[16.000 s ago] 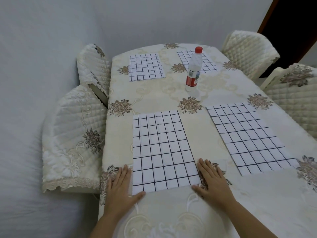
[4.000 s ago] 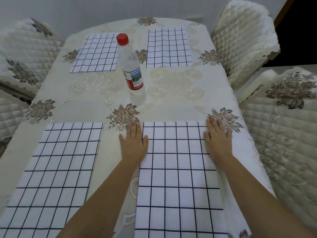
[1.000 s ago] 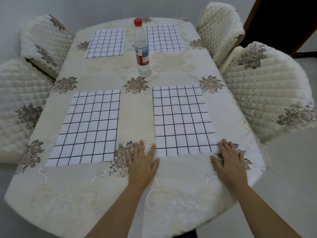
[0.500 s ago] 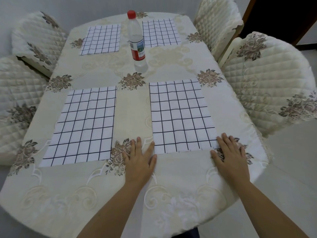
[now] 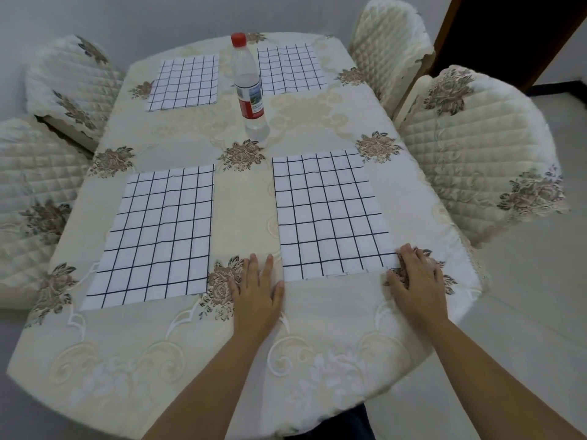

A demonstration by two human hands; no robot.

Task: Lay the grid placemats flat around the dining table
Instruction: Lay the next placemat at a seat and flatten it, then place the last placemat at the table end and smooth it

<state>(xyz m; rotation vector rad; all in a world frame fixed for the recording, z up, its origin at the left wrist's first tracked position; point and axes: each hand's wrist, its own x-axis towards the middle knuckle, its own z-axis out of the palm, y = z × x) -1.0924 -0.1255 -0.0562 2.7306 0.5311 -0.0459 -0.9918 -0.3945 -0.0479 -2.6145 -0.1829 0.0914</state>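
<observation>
Status: four grid mats are down on the table [image 5: 317,128]. Far-left placemat [image 5: 184,82] and far-right placemat [image 5: 290,69] sit at the far end, either side of a water bottle [image 5: 249,87]. Near-left placemat [image 5: 158,236] and near-right placemat [image 5: 333,214] lie side by side at the near end, apart, with bare tablecloth [image 5: 244,198] between.

Left hand [image 5: 257,293] is palm-down on the cloth just beside the near-left corner of the near-right placemat, fingers [image 5: 253,265] straight and spread, gripping nothing. Right hand [image 5: 419,281] lies flat at the near-right corner, fingers [image 5: 409,254] straight, tips touching the mat edge, also holding nothing.

Reads as final squaring of the last mat; task looks nearly done.

Risks from here:
- Both palms bear mostly on the tablecloth, not the mat. Any drag toward the body would likely pull the cloth, and all the mats and the bottle ride on it. The bottle is tall and narrow, so a tug could tip it.
- Near edge of the near-right placemat looks slightly uneven by the right hand, maybe a doubled hem. A sticky lift-off could flip that corner.
- Near-left placemat shows faint creases, so it's arguably not fully flat.
- The near edges of the two near mats don't line up. A one-handed nudge to fix that would probably skew the mat.
</observation>
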